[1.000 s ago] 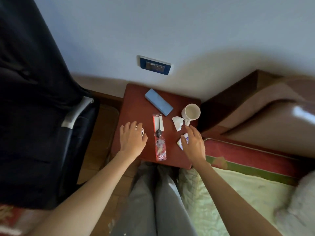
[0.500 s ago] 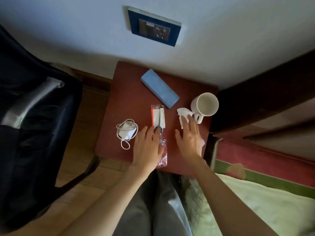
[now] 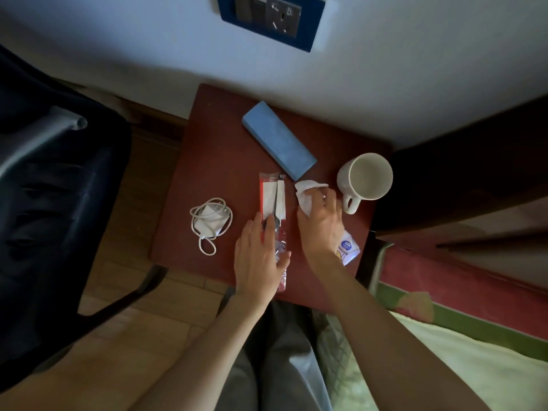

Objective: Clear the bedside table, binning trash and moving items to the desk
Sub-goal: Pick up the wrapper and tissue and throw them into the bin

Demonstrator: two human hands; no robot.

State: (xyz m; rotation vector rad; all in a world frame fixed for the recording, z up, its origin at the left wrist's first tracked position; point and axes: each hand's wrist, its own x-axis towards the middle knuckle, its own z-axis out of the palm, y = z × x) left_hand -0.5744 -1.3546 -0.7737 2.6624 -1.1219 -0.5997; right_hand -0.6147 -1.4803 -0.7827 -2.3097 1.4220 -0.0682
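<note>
Wrapper (image 3: pixel 274 215) mid-desk (image 3: pixel 219 149), long axis near–far, slightly tilted. Left hand (image 3: pixel 259 258) flat, fingers spread, on its near half. Right hand (image 3: pixel 321 225) pinching tissue (image 3: pixel 305 194), just left of mug (image 3: pixel 366 178). Blue box (image 3: pixel 277 139) diagonal, far.

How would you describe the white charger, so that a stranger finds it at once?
Look at the red bedside table below the wall socket. The white charger lies near its left edge, left of the left hand. Only it has a thin cable coiled around it.
</note>
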